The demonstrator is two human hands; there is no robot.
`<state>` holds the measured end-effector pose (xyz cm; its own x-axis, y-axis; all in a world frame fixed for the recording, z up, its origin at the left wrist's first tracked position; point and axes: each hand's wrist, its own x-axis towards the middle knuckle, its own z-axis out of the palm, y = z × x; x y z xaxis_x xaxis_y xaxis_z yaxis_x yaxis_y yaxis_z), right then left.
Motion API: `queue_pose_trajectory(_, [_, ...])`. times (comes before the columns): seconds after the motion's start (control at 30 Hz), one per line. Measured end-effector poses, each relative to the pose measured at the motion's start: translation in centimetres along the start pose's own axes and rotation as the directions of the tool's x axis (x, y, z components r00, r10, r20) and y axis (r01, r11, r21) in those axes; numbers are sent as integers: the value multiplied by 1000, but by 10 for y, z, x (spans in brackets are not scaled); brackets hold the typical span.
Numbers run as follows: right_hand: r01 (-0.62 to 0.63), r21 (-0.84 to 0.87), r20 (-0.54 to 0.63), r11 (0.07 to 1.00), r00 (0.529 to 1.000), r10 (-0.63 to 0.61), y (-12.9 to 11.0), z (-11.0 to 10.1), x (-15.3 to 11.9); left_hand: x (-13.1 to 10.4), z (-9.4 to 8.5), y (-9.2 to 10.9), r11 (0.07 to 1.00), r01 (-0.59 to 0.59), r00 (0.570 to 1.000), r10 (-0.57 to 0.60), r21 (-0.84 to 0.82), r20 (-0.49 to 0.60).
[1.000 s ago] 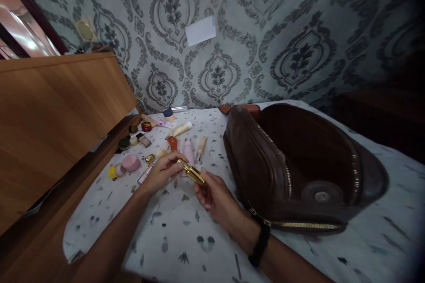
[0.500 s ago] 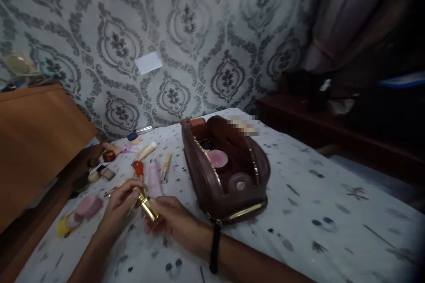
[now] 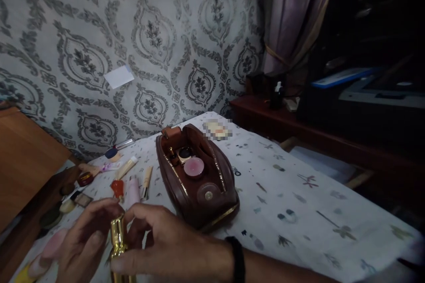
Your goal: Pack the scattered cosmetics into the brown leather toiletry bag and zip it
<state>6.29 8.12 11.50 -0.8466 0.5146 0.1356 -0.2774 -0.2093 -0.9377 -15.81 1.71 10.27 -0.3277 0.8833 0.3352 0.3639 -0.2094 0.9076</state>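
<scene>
My right hand (image 3: pixel 172 236) grips a shiny gold cosmetic tube (image 3: pixel 117 230), its thumb across the wider lower part. The tube stands roughly upright, with a narrower upper section. My left hand (image 3: pixel 81 234) is curved beside the tube's top, its thumb and fingers apart; nothing shows between them. Just beyond my hands lie an orange-red bottle (image 3: pixel 117 189), a pale pink tube (image 3: pixel 133 191) and a slim beige tube (image 3: pixel 147 182). An unzipped brown cosmetic bag (image 3: pixel 206 212) stands to the right, holding a round pink compact (image 3: pixel 194 167) and other small items.
More cosmetics lie along the left side, among them a dark red jar (image 3: pixel 85 179), a navy-lidded jar (image 3: pixel 112 154) and a pink round item (image 3: pixel 56 244). An orange-brown wooden panel (image 3: pixel 29 154) borders the left. A dark red cabinet (image 3: pixel 245 106) stands at right behind the patterned tablecloth (image 3: pixel 299 194).
My view has turned right, so the bag and cosmetics sit further left. The gold tube has come closer and tipped more upright. My left fingers have spread away from it.
</scene>
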Motion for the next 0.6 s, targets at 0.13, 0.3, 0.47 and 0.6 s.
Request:
queue_pose_trajectory(0.13, [230, -43, -28, 972, 973, -231, -47, -25, -15, 12, 19, -12, 998, 34, 999, -32, -51, 41])
queue_pose_trajectory(0.3, [362, -393, -254, 845, 841, -479, -98, -67, -12, 21, 36, -51, 988, 82, 995, -74, -130, 64])
queue_pose_trajectory(0.47, [6, -790, -352, 614, 814, -461, -111, -97, 11, 13, 41, -73, 967, 206, 978, -200, -149, 52])
queue_pose_trajectory(0.6, [-206, -902, -319, 378, 910, -266, -106, -102, 37, 11, 40, -78, 944, 289, 957, -285, -156, 48])
